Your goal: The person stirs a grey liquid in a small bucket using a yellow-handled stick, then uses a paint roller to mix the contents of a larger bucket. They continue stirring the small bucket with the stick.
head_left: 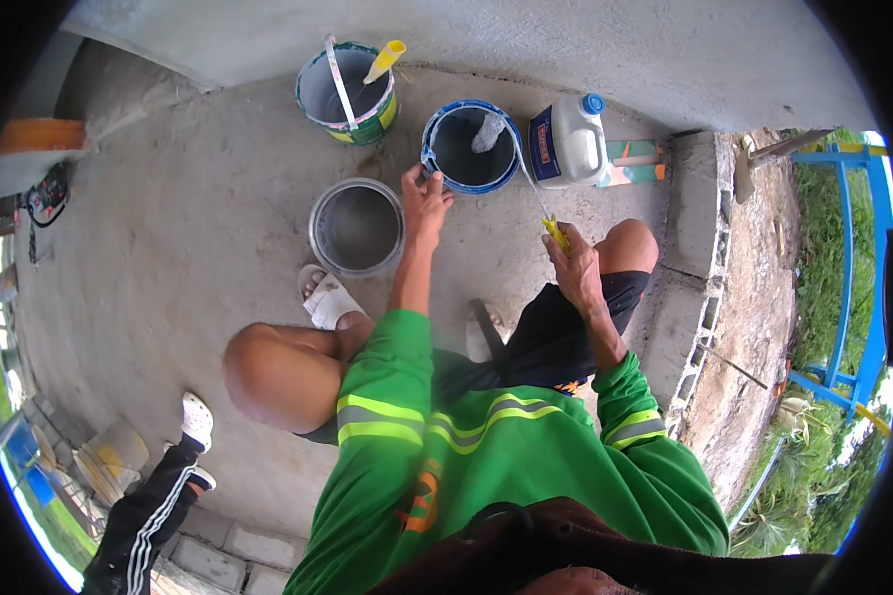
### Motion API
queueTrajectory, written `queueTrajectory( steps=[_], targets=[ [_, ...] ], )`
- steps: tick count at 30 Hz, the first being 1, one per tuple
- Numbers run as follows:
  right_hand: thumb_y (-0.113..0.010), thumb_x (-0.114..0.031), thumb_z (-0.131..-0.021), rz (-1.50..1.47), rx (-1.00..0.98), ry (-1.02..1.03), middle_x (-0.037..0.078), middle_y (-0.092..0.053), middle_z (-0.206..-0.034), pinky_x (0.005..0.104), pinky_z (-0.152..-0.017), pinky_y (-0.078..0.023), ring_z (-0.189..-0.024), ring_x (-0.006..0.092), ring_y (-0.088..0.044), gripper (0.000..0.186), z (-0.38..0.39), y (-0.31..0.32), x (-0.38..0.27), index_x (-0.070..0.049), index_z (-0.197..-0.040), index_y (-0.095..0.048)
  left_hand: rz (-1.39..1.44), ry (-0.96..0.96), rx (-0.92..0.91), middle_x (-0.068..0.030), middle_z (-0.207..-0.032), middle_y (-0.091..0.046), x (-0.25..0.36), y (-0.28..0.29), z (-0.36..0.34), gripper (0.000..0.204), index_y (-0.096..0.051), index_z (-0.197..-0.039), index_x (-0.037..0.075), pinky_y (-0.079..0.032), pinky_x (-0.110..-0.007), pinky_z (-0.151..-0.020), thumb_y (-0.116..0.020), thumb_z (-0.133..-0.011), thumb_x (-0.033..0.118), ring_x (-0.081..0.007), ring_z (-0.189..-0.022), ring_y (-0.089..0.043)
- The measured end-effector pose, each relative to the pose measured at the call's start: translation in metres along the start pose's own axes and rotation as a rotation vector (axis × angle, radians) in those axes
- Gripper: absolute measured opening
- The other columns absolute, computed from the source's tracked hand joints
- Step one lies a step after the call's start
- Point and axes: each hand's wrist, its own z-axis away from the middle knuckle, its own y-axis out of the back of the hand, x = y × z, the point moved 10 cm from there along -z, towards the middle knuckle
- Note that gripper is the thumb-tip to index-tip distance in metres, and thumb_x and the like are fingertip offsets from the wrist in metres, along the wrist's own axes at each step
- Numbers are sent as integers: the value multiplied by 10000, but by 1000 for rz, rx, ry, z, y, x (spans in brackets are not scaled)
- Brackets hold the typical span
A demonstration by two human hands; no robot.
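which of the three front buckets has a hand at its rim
The blue bucket beside the jug: the left hand is at its rim, while the green bucket and grey bucket have none.

Open concrete floor point(189, 218) leaves easy passage left of the grey pail point(315, 228) and the green bucket point(380, 124). Between the blue bucket point(476, 188) and the white jug point(564, 154) the gap is tight, and the paint roller point(488, 132) slants its rod point(529, 174) through it. The wall point(566, 40) closes the far side; concrete blocks point(689, 228) bound the right. The grey pail's mouth is reachable from above, the left forearm point(413, 273) just beside it.
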Motion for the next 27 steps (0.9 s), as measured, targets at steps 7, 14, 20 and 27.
queueTrajectory(
  steps=[7,14,20,27],
  targets=[
    [-664,-266,-987,21,77,-41,284,-694,-860,459,-754,-545,-845,437,-718,351,11,14,2,-12,-1226,-635,-28,-22,13,-162,-1148,-679,0,4,-3,542,-348,-1459,72,-573,-357,-807,-624,-1042,280,-188,-888,-686],
    [-663,-256,-992,-32,120,-30,226,-663,-783,411,-720,-534,-736,350,-700,357,20,36,-6,10,-1228,-637,-21,-16,24,-165,-1146,-675,-2,5,-3,520,-360,-1450,72,-576,-348,-797,-623,-1041,258,-186,-881,-690],
    [-658,-270,-993,-97,25,-101,230,-668,-805,419,-729,-531,-758,353,-704,368,17,18,-5,3,-1239,-634,-29,-6,27,-166,-1151,-673,0,2,-1,503,-365,-1448,76,-577,-344,-784,-618,-1045,239,-181,-867,-688],
    [-669,-268,-984,30,65,-50,278,-702,-883,444,-761,-546,-833,412,-729,367,1,15,3,3,-1230,-638,-32,-3,23,-154,-1153,-672,2,2,0,487,-369,-1450,84,-576,-349,-783,-610,-1052,226,-172,-847,-678]
  ],
)
